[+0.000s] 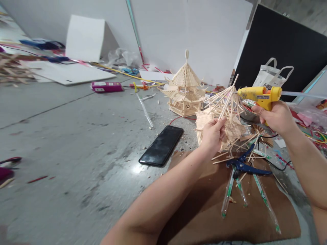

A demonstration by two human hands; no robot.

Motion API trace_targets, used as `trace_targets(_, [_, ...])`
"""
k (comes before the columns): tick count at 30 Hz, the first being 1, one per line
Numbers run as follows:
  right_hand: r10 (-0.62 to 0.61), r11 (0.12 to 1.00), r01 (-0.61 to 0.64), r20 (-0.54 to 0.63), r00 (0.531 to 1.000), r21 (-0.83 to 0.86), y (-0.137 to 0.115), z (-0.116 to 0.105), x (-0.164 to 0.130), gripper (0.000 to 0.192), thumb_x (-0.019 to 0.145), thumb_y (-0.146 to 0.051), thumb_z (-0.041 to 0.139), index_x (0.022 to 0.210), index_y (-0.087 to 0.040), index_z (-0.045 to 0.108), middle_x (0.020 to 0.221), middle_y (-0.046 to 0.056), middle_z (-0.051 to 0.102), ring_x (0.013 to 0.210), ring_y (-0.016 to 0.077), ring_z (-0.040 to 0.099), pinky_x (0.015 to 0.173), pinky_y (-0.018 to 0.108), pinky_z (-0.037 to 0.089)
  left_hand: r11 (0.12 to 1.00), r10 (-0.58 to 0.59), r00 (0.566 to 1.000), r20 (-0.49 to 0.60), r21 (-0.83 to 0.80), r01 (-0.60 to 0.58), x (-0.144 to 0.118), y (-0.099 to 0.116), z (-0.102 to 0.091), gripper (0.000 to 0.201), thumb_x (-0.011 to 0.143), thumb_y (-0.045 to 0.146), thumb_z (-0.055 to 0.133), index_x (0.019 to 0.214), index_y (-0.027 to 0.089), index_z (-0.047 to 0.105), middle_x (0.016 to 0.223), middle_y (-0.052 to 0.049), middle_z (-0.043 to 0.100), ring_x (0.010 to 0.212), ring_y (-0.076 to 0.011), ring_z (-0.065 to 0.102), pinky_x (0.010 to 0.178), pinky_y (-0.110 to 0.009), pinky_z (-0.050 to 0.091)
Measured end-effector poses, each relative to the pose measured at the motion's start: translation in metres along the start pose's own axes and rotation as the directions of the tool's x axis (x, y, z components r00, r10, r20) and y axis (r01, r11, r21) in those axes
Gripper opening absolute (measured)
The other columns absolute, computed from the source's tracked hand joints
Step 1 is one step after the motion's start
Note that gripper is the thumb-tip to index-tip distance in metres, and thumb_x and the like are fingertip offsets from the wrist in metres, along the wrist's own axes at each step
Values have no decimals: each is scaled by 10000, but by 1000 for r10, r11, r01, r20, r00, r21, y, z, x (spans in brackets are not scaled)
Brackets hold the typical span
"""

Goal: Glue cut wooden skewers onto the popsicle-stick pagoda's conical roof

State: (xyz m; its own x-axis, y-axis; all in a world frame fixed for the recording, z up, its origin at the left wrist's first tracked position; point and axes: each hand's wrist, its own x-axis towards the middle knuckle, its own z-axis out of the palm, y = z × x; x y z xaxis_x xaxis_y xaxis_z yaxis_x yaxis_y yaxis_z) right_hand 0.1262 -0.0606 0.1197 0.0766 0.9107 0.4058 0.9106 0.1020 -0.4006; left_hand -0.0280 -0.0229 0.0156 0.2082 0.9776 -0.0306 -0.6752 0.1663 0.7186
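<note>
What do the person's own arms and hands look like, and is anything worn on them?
The left hand and right hand wear no gloves. No sleeve shows on the left arm or right arm, and no watch or bracelet is visible. Some fingers are hidden, so rings cannot be ruled out.

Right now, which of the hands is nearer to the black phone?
Left. The left hand is to the right of the black phone, pinching the stick frame; the right hand is farther right, holding the yellow glue gun.
</note>
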Motion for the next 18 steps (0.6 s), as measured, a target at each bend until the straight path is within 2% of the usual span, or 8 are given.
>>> trace_targets(9, [-33, 999, 34, -73, 997, 15, 4, 5, 4, 383, 719, -539, 540, 551, -197, 505, 370, -26, 456, 350, 99, 407, 444, 279, 361, 1000, 5, 1000, 4, 7, -5, 0, 0, -1, 305, 666, 310, 654, 576, 170, 399, 369, 98, 371, 270, -11, 255, 320, -169, 169])
trace_targets(18, [-60, 998, 61, -91, 994, 5, 8, 7, 7, 374, 716, -540, 542, 559, -202, 512, 367, -28, 457, 334, 103, 415, 414, 282, 352, 1000, -8, 1000, 6, 9, 8, 0, 0, 0, 267, 677, 326, 642, 614, 167, 437, 376, 100, 362, 273, -16, 258, 321, -175, 162])
